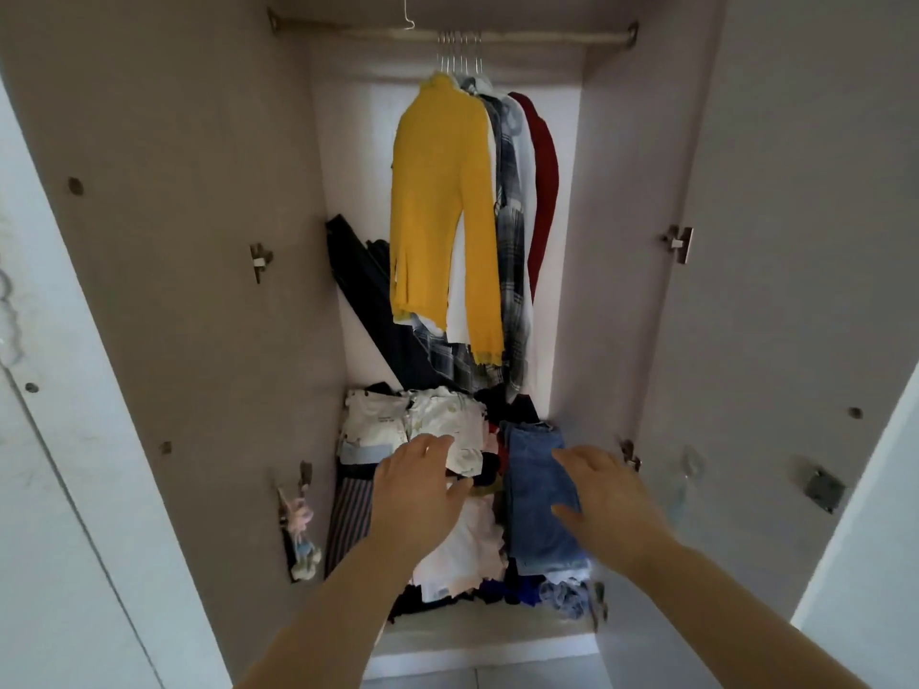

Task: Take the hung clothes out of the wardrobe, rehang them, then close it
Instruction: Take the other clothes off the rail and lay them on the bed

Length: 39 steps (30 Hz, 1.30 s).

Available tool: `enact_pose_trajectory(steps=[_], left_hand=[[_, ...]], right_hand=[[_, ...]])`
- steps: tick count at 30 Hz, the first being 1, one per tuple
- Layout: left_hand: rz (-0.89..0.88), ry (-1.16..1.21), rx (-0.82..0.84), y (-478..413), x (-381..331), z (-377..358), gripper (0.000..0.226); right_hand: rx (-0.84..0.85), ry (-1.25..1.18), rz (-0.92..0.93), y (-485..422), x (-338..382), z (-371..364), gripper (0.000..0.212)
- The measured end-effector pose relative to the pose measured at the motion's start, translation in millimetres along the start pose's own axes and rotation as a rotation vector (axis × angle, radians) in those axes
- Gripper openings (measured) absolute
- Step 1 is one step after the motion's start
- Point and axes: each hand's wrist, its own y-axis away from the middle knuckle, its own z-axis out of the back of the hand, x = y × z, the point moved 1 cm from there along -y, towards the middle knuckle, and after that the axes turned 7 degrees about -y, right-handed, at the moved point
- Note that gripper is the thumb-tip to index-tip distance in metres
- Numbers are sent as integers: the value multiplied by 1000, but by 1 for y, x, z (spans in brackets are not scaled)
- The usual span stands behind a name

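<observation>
The left door (149, 241) of the wardrobe stands open; a metal hinge (259, 261) sits on its inner face, and lower down a small pale fabric piece (301, 534) hangs at the edge. Inside, at the left, a striped cloth (348, 519) stands against the wall; above it dark trousers (368, 300) lean slanted toward the back. At the top runs the rail (547, 38); one empty wire hanger (408, 14) hooks on it, left of the others. The hung clothes are grouped in the middle of the rail: a yellow sweater (442, 206) in front, then a plaid shirt (512, 241), a white garment (523, 136) and a dark red garment (544, 181). Below them lies a pile of folded clothes, with white pieces (422, 415) on the left and blue jeans (534, 464) on the right. The left hand (417, 489) reaches over the white pieces, fingers spread and relaxed, holding nothing; the right hand (606, 494) reaches over the jeans, also spread wide and holding nothing; whether they touch the pile I cannot tell. The right door (771, 241) is open too, with a hinge (679, 243).
</observation>
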Motion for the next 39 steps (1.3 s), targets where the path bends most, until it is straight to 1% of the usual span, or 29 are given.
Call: enact_pose_trajectory(steps=[7,15,21,26,32,39], left_hand=[[21,35,-128,-132,19,1,49],[105,65,-264,-258,27,2,49],[169,32,-351,-333,36,19,49],[179,-39,-396,-385,55,38,46],[161,-23,-473,-451,82,48,47],[110,44,-580,-538,130,64,45]], right_hand=[[-129,-67,105,-133,-4,28,60],[-241,-3,336,-276,-7,62,58],[-324,1,497,-373,1,99,59],[-367,-82,580,-434,14,120,58],[-420,3,627,-500,26,126,56],[-566,205,635,-590,60,134,54]])
